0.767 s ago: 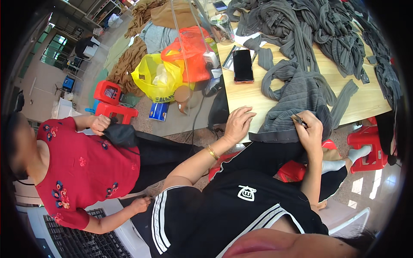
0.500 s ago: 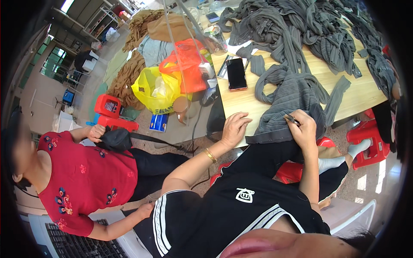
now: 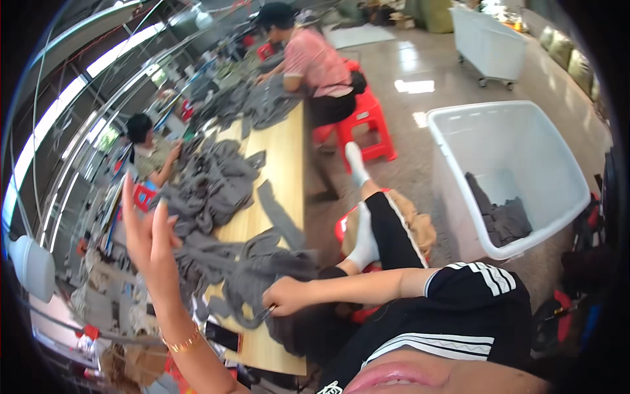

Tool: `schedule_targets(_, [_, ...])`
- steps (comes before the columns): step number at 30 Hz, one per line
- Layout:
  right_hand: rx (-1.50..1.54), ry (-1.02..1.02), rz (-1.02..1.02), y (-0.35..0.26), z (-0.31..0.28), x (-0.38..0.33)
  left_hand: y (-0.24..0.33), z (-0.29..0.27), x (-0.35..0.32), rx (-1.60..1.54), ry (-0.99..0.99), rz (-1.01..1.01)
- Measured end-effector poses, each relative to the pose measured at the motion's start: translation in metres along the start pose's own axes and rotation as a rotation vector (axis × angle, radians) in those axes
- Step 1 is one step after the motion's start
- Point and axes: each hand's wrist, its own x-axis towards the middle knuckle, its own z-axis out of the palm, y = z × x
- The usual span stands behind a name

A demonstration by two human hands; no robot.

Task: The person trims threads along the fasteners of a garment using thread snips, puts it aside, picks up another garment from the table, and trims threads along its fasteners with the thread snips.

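Note:
My left hand (image 3: 149,230) is raised over the left side of the table, fingers stretched out, holding nothing. Closed, my right hand (image 3: 287,297) rests at the edge of a dark grey ribbed knit garment (image 3: 262,268). A small dark tool (image 3: 268,312), like thread snips, pokes out of its fingers; the rest is hidden. That garment lies bunched on the wooden table (image 3: 281,154) and hangs toward my lap. Beyond it are a loose grey strip (image 3: 279,213) and a heap of grey knits (image 3: 210,184). A black phone (image 3: 223,335) lies near my left forearm.
At the right stands a white plastic bin (image 3: 453,171) with dark cloth (image 3: 505,220) inside. A person in pink (image 3: 318,62) sits on a red stool (image 3: 367,125) by the table's far end. Another person (image 3: 154,154) works across the table. A white wheeled cart (image 3: 489,49) stands farther back.
The view has swung to the right. My left hand has come up from beside the garment with fingers extended. My right hand still grips the small tool at the garment.

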Motion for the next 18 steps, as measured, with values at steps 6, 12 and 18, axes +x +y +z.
schedule_targets(6, [-0.077, -0.030, 0.076, -0.004, -0.005, 0.008, 0.020, 0.130, 0.112, -0.155, -0.397, 0.021])
schedule_targets(12, [-0.023, -0.046, 0.102, -0.005, -0.006, 0.011, 0.008, 0.170, 0.170, -0.032, -0.454, -0.156])
schedule_targets(18, [-0.022, -0.030, 0.107, 0.001, -0.012, 0.005, 0.012, 0.186, 0.171, 0.029, -0.449, -0.097])
